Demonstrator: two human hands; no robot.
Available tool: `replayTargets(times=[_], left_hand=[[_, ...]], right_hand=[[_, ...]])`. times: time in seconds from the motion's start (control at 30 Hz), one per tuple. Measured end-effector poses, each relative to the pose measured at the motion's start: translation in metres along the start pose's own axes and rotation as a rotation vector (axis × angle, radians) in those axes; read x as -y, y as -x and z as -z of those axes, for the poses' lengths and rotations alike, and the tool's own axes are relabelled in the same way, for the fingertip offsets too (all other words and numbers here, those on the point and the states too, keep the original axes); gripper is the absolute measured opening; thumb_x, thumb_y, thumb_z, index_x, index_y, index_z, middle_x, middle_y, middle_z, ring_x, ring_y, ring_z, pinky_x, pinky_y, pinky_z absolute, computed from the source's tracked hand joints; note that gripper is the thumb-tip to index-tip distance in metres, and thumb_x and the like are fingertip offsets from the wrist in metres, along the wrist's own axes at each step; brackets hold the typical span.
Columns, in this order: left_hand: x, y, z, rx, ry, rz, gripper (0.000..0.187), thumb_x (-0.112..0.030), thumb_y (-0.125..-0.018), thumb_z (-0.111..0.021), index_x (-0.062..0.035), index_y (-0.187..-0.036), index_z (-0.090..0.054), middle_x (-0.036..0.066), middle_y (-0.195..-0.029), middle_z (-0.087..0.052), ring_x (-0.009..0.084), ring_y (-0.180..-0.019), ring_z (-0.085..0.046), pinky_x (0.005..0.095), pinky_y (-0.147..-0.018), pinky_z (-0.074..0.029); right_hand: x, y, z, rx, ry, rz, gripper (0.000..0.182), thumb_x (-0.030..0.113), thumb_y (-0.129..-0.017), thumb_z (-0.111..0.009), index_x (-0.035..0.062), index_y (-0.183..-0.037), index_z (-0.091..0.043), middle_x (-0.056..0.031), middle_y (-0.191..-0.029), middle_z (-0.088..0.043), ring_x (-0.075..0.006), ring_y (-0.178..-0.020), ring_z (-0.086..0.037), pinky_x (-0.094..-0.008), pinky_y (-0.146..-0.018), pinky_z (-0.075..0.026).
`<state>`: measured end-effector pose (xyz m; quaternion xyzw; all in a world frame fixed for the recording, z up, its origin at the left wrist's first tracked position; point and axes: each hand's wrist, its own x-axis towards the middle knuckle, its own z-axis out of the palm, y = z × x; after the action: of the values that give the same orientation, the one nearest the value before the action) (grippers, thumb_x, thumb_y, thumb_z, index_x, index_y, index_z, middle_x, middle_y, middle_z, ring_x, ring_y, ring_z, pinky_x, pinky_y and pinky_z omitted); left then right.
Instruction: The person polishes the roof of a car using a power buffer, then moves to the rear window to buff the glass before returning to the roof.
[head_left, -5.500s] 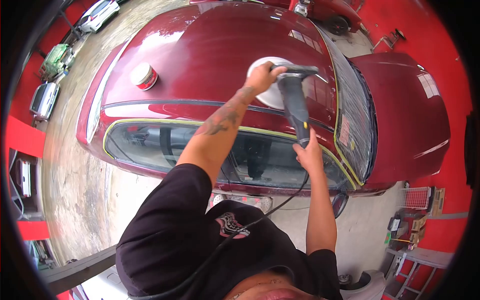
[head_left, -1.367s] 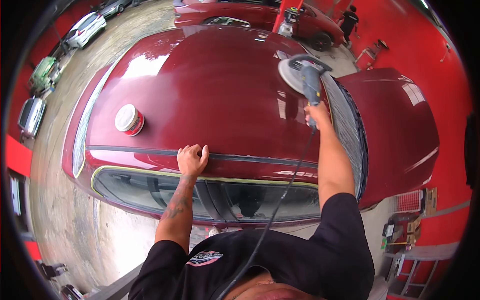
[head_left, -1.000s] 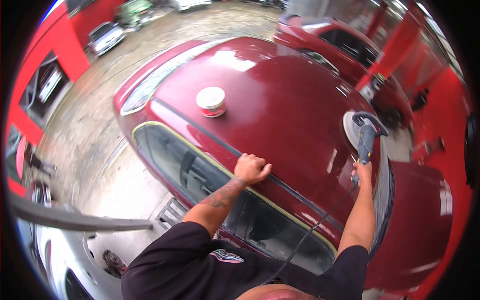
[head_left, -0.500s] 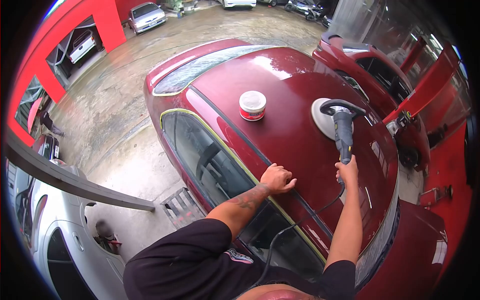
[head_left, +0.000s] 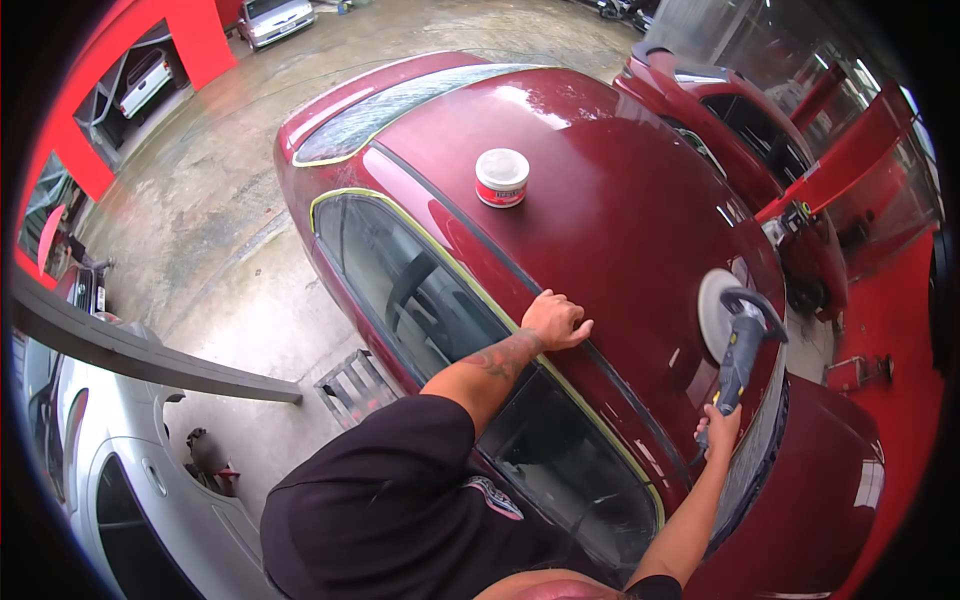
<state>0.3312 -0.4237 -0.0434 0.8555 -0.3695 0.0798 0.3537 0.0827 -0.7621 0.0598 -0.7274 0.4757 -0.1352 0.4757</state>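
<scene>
Under me is a dark red car roof (head_left: 600,210). My right hand (head_left: 718,430) is wrapped round the rear handle of a grey and black polisher (head_left: 740,360). The polisher's white round pad (head_left: 716,312) lies against the roof near its right edge. My left hand (head_left: 557,322) rests on the roof's near edge by the black trim strip, its fingers curled; what is under them, if anything, is hidden. A white and red tub (head_left: 502,180) stands upright on the roof, farther forward than my left hand.
Yellow-green tape borders the side window (head_left: 400,270). A grey beam (head_left: 150,350) and a silver car (head_left: 130,450) are at the left. Beside the car is a slatted stand (head_left: 355,385). Another red car (head_left: 740,120) is at the right.
The polisher and my right hand have moved right and nearer to me across the roof. My left hand is still on the roof edge. The view has shifted slightly.
</scene>
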Motion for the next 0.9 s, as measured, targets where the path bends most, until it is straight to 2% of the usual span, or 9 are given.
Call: replayTargets(times=[0.07,0.2,0.37,0.57,0.6,0.67,0.8,0.87,0.9], left_hand=[[-0.001,0.000,0.003,0.002,-0.016,0.001,0.041,-0.043,-0.090,-0.063,-0.0111,-0.065,-0.066,0.008,-0.066,-0.066,0.0280,-0.075,-0.066,0.0437,-0.076,-0.047],[-0.001,-0.002,0.000,-0.073,-0.035,0.020,0.042,-0.044,-0.090,-0.064,-0.0105,-0.065,-0.067,0.010,-0.068,-0.067,0.0298,-0.076,-0.067,0.0462,-0.079,-0.049],[-0.010,-0.001,0.003,-0.097,-0.058,0.030,0.039,-0.040,-0.090,-0.067,-0.0101,-0.065,-0.068,0.010,-0.065,-0.066,0.0305,-0.076,-0.067,0.0467,-0.079,-0.049],[-0.010,-0.002,-0.002,-0.084,-0.077,0.016,0.037,-0.038,-0.090,-0.068,-0.0099,-0.067,-0.068,0.009,-0.065,-0.065,0.0300,-0.075,-0.066,0.0453,-0.078,-0.048],[-0.009,-0.002,-0.003,-0.088,-0.089,0.013,0.037,-0.038,-0.090,-0.068,-0.0099,-0.066,-0.067,0.009,-0.065,-0.065,0.0301,-0.075,-0.066,0.0454,-0.078,-0.048],[-0.013,-0.003,0.002,-0.063,-0.117,0.019,0.039,-0.039,-0.091,-0.068,-0.0099,-0.065,-0.065,0.009,-0.064,-0.064,0.0306,-0.076,-0.066,0.0460,-0.078,-0.048],[-0.008,-0.003,-0.003,-0.075,-0.107,-0.018,0.041,-0.038,-0.091,-0.067,-0.0092,-0.063,-0.060,0.009,-0.062,-0.060,0.0316,-0.074,-0.064,0.0466,-0.075,-0.047],[-0.007,-0.003,-0.004,-0.077,-0.097,-0.017,0.041,-0.038,-0.091,-0.067,-0.0090,-0.063,-0.058,0.009,-0.061,-0.059,0.0315,-0.072,-0.063,0.0467,-0.073,-0.046],[-0.007,-0.002,-0.004,-0.072,-0.091,-0.016,0.041,-0.038,-0.091,-0.068,-0.0089,-0.063,-0.058,0.009,-0.061,-0.059,0.0315,-0.072,-0.062,0.0466,-0.072,-0.046]], right_hand=[[-0.024,0.013,0.032,-0.103,-0.066,-0.090,0.041,0.009,-0.089,-0.070,0.0095,-0.122,-0.046,-0.0090,-0.072,-0.058,-0.0184,-0.048,-0.057,-0.0361,-0.040,-0.052],[-0.070,0.024,0.066,-0.158,-0.195,-0.144,0.060,0.006,-0.090,-0.069,0.0139,-0.141,-0.039,-0.0087,-0.070,-0.056,-0.0199,-0.048,-0.057,-0.0390,-0.041,-0.050],[-0.046,0.044,0.041,-0.167,-0.157,-0.091,0.042,0.008,-0.088,-0.073,0.0117,-0.121,-0.047,-0.0063,-0.071,-0.056,-0.0168,-0.048,-0.057,-0.0368,-0.042,-0.051],[-0.001,0.040,-0.017,-0.063,0.032,0.119,0.045,0.003,-0.083,-0.075,0.0041,-0.118,-0.047,-0.0077,-0.072,-0.060,-0.0165,-0.051,-0.060,-0.0337,-0.043,-0.051],[0.004,0.039,-0.029,-0.049,0.056,0.134,0.048,0.008,-0.081,-0.077,0.0014,-0.121,-0.052,-0.0124,-0.081,-0.068,-0.0200,-0.059,-0.068,-0.0355,-0.049,-0.057],[0.023,0.042,-0.055,0.027,0.101,0.143,0.058,0.010,-0.080,-0.078,0.0009,-0.129,-0.048,-0.0171,-0.089,-0.070,-0.0220,-0.063,-0.071,-0.0370,-0.051,-0.060],[0.072,0.074,-0.103,0.066,0.269,0.173,0.066,0.017,-0.080,-0.075,0.0033,-0.138,-0.047,-0.0267,-0.091,-0.073,-0.0362,-0.075,-0.077,-0.0448,-0.065,-0.064],[0.056,0.061,-0.127,0.092,0.334,0.274,0.072,0.022,-0.079,-0.075,0.0046,-0.142,-0.045,-0.0341,-0.104,-0.071,-0.0512,-0.100,-0.070,-0.0554,-0.087,-0.059],[0.058,0.066,-0.134,0.077,0.392,0.319,0.078,0.019,-0.081,-0.077,0.0028,-0.148,-0.041,-0.0260,-0.093,-0.073,-0.0324,-0.074,-0.077,-0.0434,-0.071,-0.062]])
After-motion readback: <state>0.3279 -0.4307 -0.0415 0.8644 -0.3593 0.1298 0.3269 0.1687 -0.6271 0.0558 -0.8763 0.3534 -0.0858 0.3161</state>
